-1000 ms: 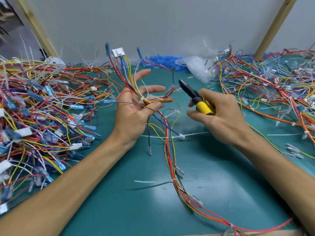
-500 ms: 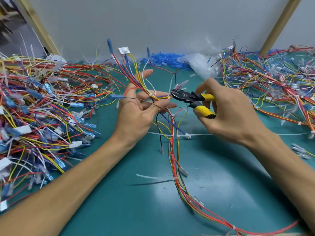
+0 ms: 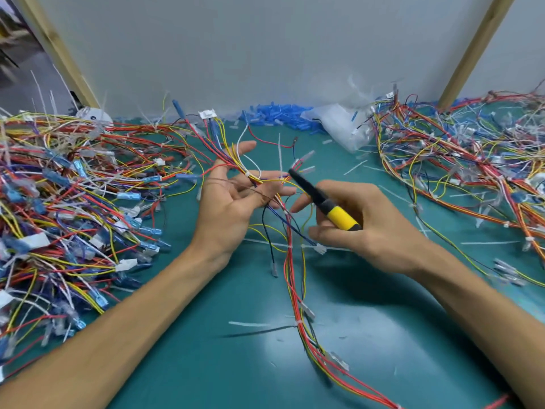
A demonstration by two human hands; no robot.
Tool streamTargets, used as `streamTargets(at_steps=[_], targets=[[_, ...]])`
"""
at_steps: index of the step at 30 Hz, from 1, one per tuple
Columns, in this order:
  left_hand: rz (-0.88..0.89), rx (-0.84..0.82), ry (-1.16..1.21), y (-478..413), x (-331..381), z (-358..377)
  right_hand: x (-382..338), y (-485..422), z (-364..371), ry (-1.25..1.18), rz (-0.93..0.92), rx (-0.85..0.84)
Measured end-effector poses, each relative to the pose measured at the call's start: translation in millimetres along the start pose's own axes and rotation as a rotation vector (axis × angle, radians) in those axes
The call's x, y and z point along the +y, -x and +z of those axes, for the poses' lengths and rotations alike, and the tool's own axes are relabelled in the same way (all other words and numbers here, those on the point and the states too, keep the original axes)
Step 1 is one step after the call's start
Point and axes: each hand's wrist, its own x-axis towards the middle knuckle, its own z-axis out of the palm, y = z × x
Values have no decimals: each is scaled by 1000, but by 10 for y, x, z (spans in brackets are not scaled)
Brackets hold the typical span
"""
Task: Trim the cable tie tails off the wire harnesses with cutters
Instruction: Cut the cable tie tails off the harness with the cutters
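Cable tie tail [image 3: 279,152] stands up from the wire harness [image 3: 303,335], its long axis running 6 to 12 o'clock. The nose of the cutters [image 3: 312,196] sits just at its base. The harness lies draped over the mostly straight fingers of the left hand [image 3: 233,202] and trails toward 6 o'clock across the worktop [image 3: 206,364]. The right hand [image 3: 374,228], clenched round the yellow grips, reaches in from 4 o'clock. The cut probably needs the blades set crosswise at the tail's base.

Teal mat [image 3: 191,364]; grey wall [image 3: 265,48] behind it; slanted wooden posts left [image 3: 57,54] and right [image 3: 474,54]; blue sleeves [image 3: 277,113] heaped at the wall's foot; clear bag [image 3: 339,125] just beside them.
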Motion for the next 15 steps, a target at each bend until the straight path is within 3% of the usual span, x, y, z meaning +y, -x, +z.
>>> streamTargets(at_steps=[3, 10, 15], targets=[[-38, 1, 63, -10, -10, -5, 26, 14, 42, 66, -54, -47], [-92, -23, 70, 3, 23, 26, -52, 31, 34, 576, -197, -145], [-119, 16, 57, -1, 33, 9, -80, 61, 50, 672, -250, -125]])
